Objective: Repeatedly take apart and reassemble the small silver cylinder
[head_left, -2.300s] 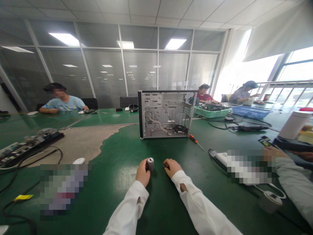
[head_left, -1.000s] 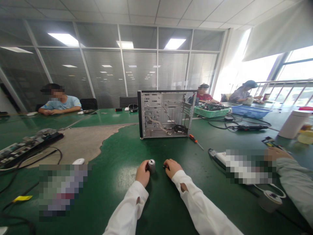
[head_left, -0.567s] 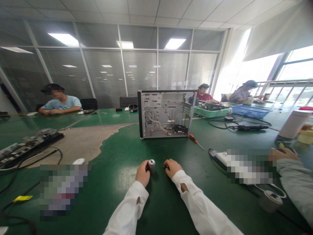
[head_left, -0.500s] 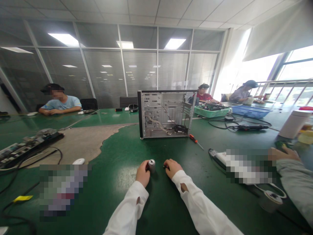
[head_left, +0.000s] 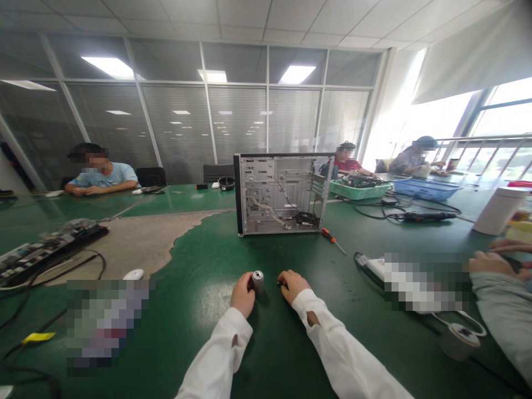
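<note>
My left hand (head_left: pixel 243 293) is closed around the side of a small silver metal cylinder (head_left: pixel 258 281), which stands upright on the green table with a dark hole in its top. To the right of it, my right hand (head_left: pixel 294 285) rests on the table with its fingers curled together. A small dark bit shows at its fingertips, too small to name. Beyond both hands stands an open computer case (head_left: pixel 282 194), its side panel off, with cables and a black part inside. An orange-handled screwdriver (head_left: pixel 333 240) lies by the case's lower right corner.
A power strip (head_left: pixel 376 269) and a grey round container (head_left: pixel 459 341) lie at the right, near a co-worker's hands (head_left: pixel 494 263). Green (head_left: pixel 359 191) and blue (head_left: pixel 428 190) baskets stand behind. Circuit boards (head_left: pixel 54 244) and cables are on the left. Other people sit around the table.
My hands and the cylinder stay where they were. At the right edge the co-worker's hands have shifted, and a second hand and a dark object now show there.
</note>
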A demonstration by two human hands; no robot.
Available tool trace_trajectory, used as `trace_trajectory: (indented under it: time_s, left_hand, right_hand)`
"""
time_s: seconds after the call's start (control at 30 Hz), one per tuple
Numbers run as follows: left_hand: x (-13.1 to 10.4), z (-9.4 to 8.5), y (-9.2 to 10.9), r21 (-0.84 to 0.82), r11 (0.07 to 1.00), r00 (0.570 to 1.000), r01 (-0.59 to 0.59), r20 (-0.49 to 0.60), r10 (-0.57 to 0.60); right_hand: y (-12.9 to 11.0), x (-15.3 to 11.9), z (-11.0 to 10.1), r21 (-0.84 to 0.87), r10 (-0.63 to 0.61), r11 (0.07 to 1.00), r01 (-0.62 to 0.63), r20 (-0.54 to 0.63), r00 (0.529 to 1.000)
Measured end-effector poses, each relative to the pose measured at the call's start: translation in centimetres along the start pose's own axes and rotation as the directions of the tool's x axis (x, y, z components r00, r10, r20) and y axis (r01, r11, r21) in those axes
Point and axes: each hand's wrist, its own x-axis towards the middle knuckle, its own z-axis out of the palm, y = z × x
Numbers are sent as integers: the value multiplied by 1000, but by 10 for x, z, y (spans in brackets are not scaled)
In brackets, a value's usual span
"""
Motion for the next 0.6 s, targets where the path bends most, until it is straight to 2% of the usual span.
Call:
trace_trajectory:
  time_s: [0.6]
  left_hand:
    - [1, 2, -4, 4, 1000, 1000, 1, 3, -1]
  right_hand:
    - [-1, -1, -1, 1, 11, 1000, -11, 13, 1000]
